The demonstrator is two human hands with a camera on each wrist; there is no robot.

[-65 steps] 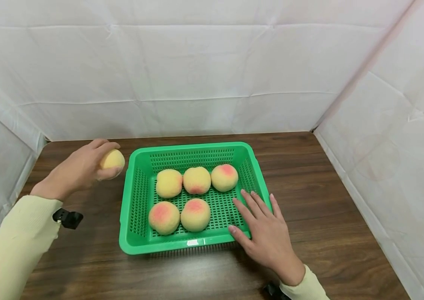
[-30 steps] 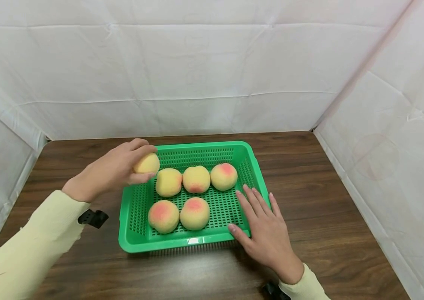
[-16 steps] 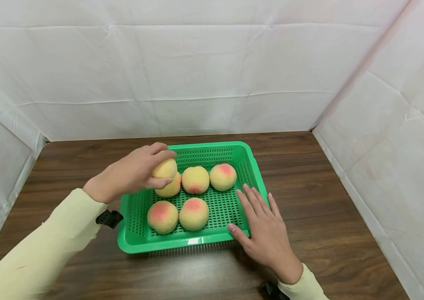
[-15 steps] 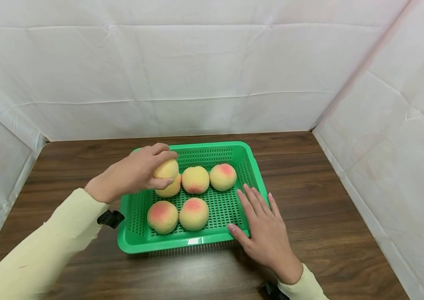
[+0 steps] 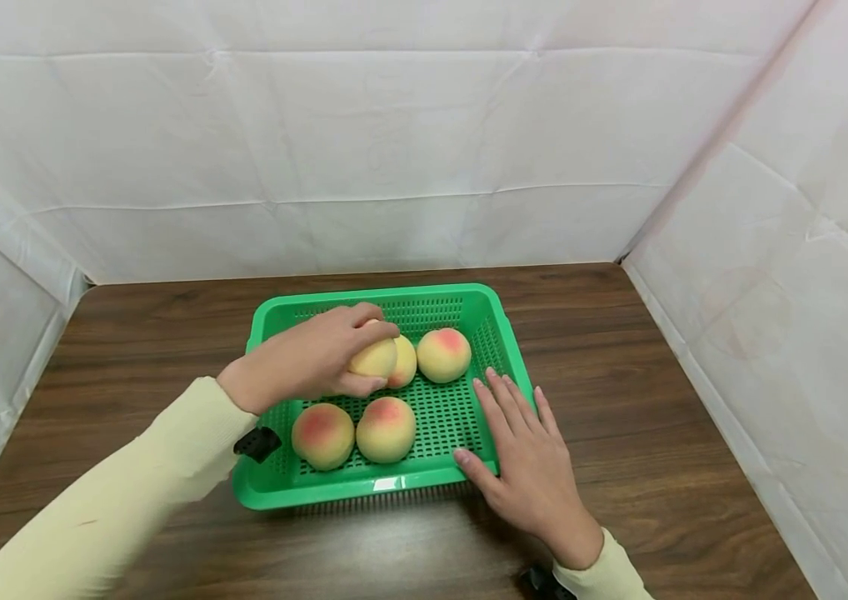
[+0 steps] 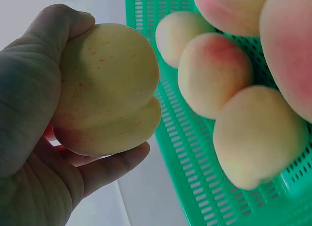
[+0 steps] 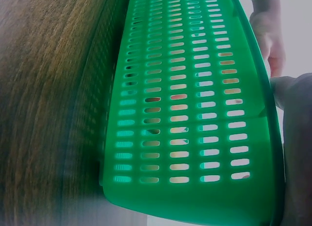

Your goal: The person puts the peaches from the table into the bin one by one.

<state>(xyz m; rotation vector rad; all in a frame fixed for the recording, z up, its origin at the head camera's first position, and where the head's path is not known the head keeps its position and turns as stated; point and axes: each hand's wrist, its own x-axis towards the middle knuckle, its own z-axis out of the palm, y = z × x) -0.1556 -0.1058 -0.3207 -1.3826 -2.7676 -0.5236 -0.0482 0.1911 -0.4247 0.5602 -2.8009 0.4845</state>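
My left hand (image 5: 315, 357) holds a peach (image 5: 373, 360) above the back row inside a green plastic basket (image 5: 334, 498). In the left wrist view the thumb and fingers grip this yellow, red-speckled peach (image 6: 107, 84) from the sides, clear of the other fruit. Several blushed peaches sit in the basket: one at the back right (image 5: 444, 355), one partly covered by the held one, and a front-left pair, including this peach (image 5: 323, 436). The back-left one is nearly all hidden by my left hand. Fingers spread, my right hand (image 5: 532, 475) rests on the basket's front-right corner.
The basket stands on a dark brown wood-grain table (image 5: 664, 450). White sheeting (image 5: 394, 150) walls off the back and both sides. Perforated side walls (image 7: 190, 109) of the basket fill the right wrist view. Bare mesh floor (image 5: 442, 421) shows at the basket's front right.
From left of the basket, my left hand has carried the peach rightward over the rim and past the back-left peach. My right hand has stayed on the corner.
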